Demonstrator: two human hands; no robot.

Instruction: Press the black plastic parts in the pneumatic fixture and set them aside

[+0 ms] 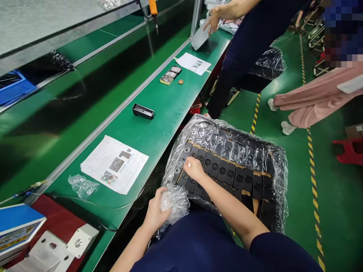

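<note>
By a green bench point(167, 117), left fingers point(161, 191) clutch plastic point(179, 204); right fingers point(191, 160) pinch a mostly hidden white piece point(189, 165).

Clock read from mid-view; bare hands: two, left hand point(157, 209) at 7, right hand point(194, 169) at 5; cardboard-divided box lined with clear crinkled film point(280, 189): one, at 4; black rectangular pieces with round grilles point(222, 170) inside: over twenty, film blurs exact tally; open black oblong plastic housing point(140, 113): one, at 10; small square trays of shiny bits point(165, 82): three, at 12; small round brown piece point(180, 82): one, at 12; white printed paper stack point(99, 155): one, at 8; orange hanging driver point(153, 7): one, towards 11; red plastic stool point(350, 151): one, at 3; yellow-black striped floor lines point(313, 181): two, right side, 2 to 4.
</note>
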